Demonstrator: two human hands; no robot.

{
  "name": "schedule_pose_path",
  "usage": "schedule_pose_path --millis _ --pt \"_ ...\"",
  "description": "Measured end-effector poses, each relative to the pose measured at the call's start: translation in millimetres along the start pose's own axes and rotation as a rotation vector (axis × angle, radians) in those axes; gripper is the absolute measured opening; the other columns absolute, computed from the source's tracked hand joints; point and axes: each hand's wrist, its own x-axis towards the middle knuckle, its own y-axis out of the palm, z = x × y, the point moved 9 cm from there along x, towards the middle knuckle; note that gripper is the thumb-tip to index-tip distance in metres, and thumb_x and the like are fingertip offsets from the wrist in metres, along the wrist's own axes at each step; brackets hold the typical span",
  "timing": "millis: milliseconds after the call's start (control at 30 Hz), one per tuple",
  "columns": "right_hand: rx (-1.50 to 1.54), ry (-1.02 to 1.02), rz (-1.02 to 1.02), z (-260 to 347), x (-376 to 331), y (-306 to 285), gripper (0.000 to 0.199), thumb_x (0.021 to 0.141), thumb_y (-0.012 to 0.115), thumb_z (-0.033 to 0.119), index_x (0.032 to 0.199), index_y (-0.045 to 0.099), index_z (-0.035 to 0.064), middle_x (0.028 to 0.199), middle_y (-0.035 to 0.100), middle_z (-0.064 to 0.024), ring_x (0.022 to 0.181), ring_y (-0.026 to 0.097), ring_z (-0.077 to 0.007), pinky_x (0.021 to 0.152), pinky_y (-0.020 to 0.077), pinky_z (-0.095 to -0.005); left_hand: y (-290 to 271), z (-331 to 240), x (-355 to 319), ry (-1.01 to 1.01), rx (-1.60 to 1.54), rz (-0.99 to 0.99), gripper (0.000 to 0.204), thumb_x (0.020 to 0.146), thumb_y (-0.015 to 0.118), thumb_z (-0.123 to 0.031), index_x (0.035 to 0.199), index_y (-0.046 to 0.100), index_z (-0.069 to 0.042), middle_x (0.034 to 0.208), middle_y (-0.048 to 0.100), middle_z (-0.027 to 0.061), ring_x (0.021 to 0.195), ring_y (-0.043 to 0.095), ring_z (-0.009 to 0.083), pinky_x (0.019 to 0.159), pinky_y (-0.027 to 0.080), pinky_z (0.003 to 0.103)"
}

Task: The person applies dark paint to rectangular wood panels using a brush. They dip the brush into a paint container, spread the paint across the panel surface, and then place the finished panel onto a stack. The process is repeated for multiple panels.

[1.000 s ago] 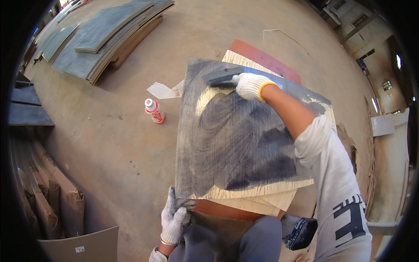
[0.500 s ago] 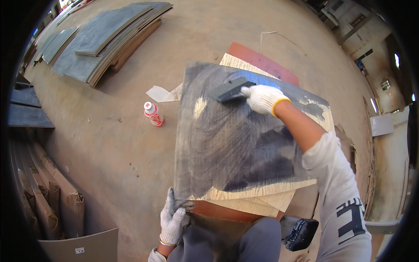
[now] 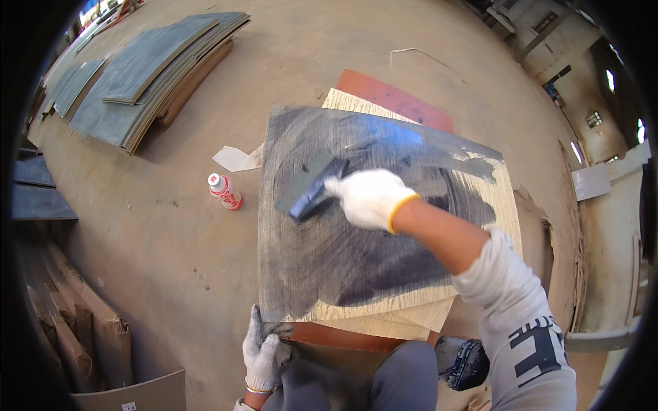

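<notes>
Head view: from afar I watch the knit-gloved R hand (image 3: 373,198); its fingers are closed on a flat, rect. dark applicator (image 3: 318,190) at the L part of the black-streaked, wood-grained board (image 3: 384,264). Board lies atop pale grained sheets (image 3: 428,316) & a red-brown panel (image 3: 397,100). L hand (image 3: 262,356), gloved too, is at the board's near-L corner; can't tell if its fingers grip. Rounded red/wht bottle (image 3: 225,192) stands on the floor (image 3: 185,253), L of board.

Place: workshop | dark-smeared board (image 3: 384,264) | stacked grey panels (image 3: 154,65) | brown-wrapped boards (image 3: 103,325) | bare dusty floor (image 3: 181,267) | stained wall (image 3: 582,96)
</notes>
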Motion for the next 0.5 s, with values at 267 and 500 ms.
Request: schedule_pose_path --millis 267,500 --pt "0.167 0.493 -0.164 -239.8 5.4 10.3 0.044 0.106 0.048 0.019 0.144 0.067 0.0083 0.141 0.07 -0.0215 0.132 0.066 -0.0401 0.11 0.0532 -0.048 20.9 -7.9 10.0 0.087 0.007 0.027 0.08 0.101 0.064 -0.011 0.169 0.025 0.01 0.137 0.068 0.0178 0.121 0.066 0.0216 0.113 0.048 0.036" --pt "-0.002 0.182 0.095 -79.6 -4.8 -7.5 0.05 0.101 0.049 0.014 0.149 0.063 0.0172 0.139 0.071 -0.0199 0.127 0.068 -0.0405 0.107 0.0548 -0.0468 0.6 -5.8 -1.8 0.061 -0.011 -0.026 0.082 0.102 0.065 -0.015 0.169 0.024 0.009 0.126 0.073 0.0168 0.114 0.069 0.0214 0.108 0.051 0.035"
